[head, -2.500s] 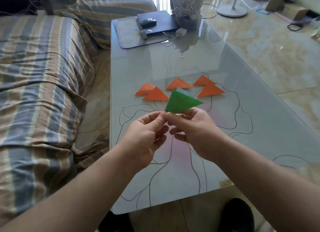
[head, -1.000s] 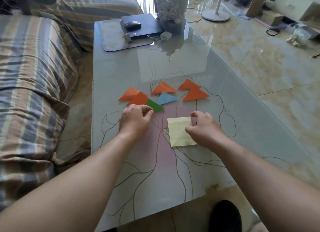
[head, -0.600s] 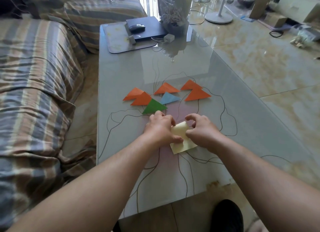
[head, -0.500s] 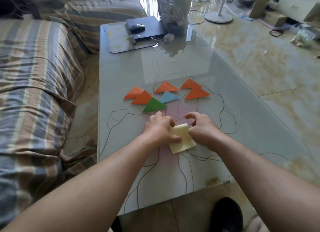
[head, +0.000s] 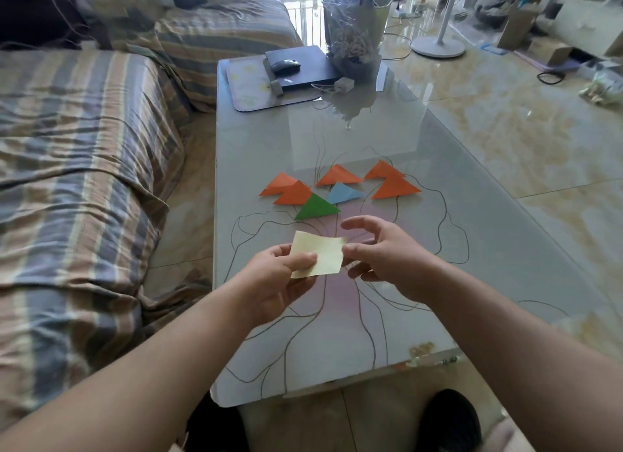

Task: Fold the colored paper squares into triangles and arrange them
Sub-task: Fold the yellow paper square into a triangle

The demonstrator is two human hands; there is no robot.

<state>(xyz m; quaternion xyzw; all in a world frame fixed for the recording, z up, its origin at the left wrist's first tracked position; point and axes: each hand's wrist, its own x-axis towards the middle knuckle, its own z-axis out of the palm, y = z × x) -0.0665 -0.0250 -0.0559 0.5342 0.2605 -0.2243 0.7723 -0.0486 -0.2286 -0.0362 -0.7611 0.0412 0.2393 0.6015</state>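
A pale yellow paper square (head: 320, 254) is lifted above the glass table (head: 438, 283). My left hand (head: 278, 276) pinches its lower left part, thumb on top. My right hand (head: 381, 252) is at its right edge; its thumb touches the paper and the other fingers are spread and relaxed. Beyond the hands lie folded triangles: a green one (head: 316, 208), a blue one (head: 344, 193) and several orange ones (head: 291, 191), (head: 337, 175), (head: 392, 183).
At the table's far end stand a dark flat device with a mouse (head: 286, 65), a grey mat (head: 251, 87), a small white charger (head: 342, 84) and a clear container (head: 354, 30). A striped sofa (head: 84, 181) runs along the left. My dark shoe (head: 450, 421) shows below the near table edge.
The green triangle was set down beside the orange ones. Both hands then picked the yellow square off the table; it is now held up in the air.
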